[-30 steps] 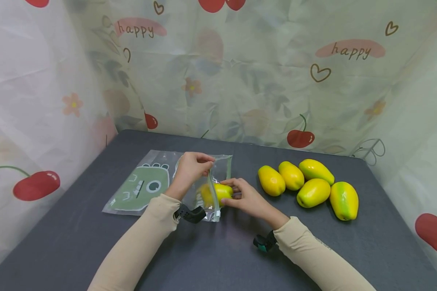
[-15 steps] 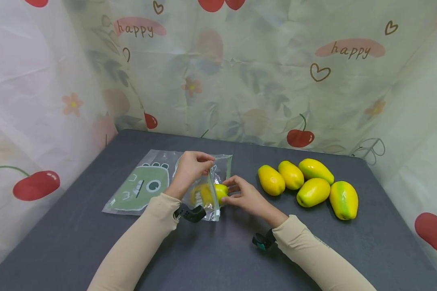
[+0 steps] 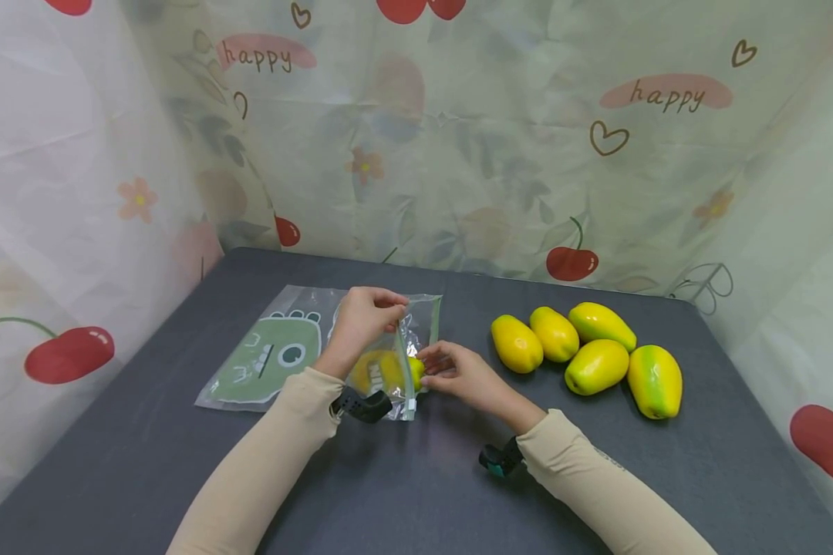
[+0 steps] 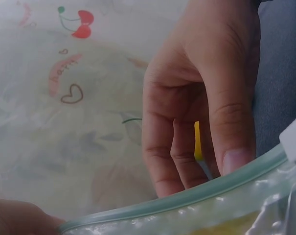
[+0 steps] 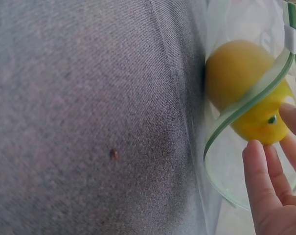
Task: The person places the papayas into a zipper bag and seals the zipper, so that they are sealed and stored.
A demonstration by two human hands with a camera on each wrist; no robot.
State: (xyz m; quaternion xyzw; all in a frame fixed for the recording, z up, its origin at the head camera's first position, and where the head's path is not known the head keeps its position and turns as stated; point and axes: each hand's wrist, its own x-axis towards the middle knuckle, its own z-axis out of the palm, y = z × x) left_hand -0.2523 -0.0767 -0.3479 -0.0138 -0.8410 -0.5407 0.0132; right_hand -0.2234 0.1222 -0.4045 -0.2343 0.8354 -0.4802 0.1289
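My left hand (image 3: 368,320) pinches the upper lip of a clear slider zip bag (image 3: 281,358), printed with a green cartoon face, holding its mouth up. Most of a yellow mango (image 3: 382,371) lies inside the bag, seen through the plastic. Its stem end sticks out at the opening. There my right hand (image 3: 468,378) has its thumb and fingertips on either side of that end. In the right wrist view, the mango (image 5: 240,73) crosses the green zip edge (image 5: 245,100), fingertips right at its tip.
Several more yellow mangoes (image 3: 597,366) lie grouped on the dark table (image 3: 416,493) to the right, one streaked with green. A printed curtain (image 3: 500,177) hangs behind and at both sides. Each wrist wears a black strap (image 3: 368,407).
The mango has slid left, deeper into the bag, so less of it shows outside. My right hand has followed it slightly left. The left hand stays in place at the bag's lip.
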